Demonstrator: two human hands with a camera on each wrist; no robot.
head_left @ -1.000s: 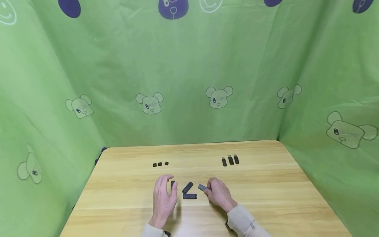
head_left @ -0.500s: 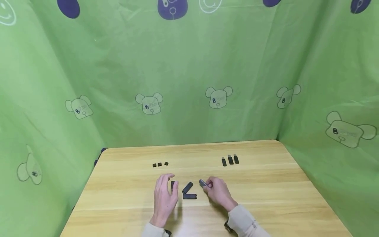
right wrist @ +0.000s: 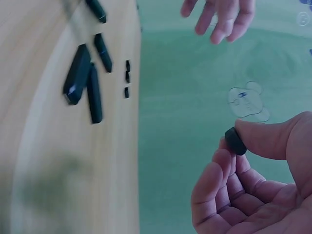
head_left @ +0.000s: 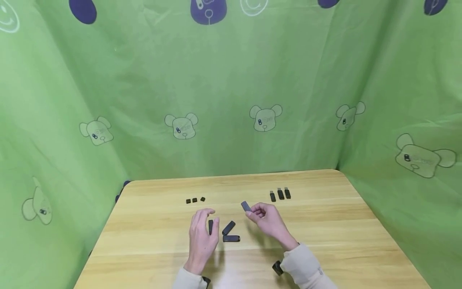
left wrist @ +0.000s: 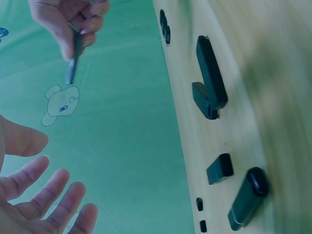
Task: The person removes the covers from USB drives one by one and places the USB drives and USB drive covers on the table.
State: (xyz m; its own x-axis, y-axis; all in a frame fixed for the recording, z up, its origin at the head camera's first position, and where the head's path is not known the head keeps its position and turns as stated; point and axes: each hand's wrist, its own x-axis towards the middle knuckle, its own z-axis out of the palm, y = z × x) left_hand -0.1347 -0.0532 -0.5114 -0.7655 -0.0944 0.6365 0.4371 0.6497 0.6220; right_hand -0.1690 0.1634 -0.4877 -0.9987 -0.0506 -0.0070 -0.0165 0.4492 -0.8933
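Note:
My right hand (head_left: 268,218) pinches a dark USB stick (head_left: 246,206) between thumb and fingers, raised above the table; in the right wrist view the stick (right wrist: 235,141) shows end-on. To the left, my left hand (head_left: 203,240) hovers with thumb and fingers spread, holding nothing. Beside its thumb lies a black USB stick (head_left: 211,227). Between the hands, two more lie at an angle to each other: a slanted stick (head_left: 229,228) and a crosswise stick (head_left: 231,238). A further stick (left wrist: 248,199) appears in the left wrist view, hidden in the head view.
Three small black caps (head_left: 195,200) sit in a row at the back left of the wooden table (head_left: 325,233). At the back right are three uncapped USB sticks (head_left: 280,194), metal plugs pointing away. Green cloth (head_left: 223,80) hangs around the table's back and sides.
My right hand has lifted and moved forward with the USB stick, which now points up and away. The left hand has barely shifted; the things on the table stay put.

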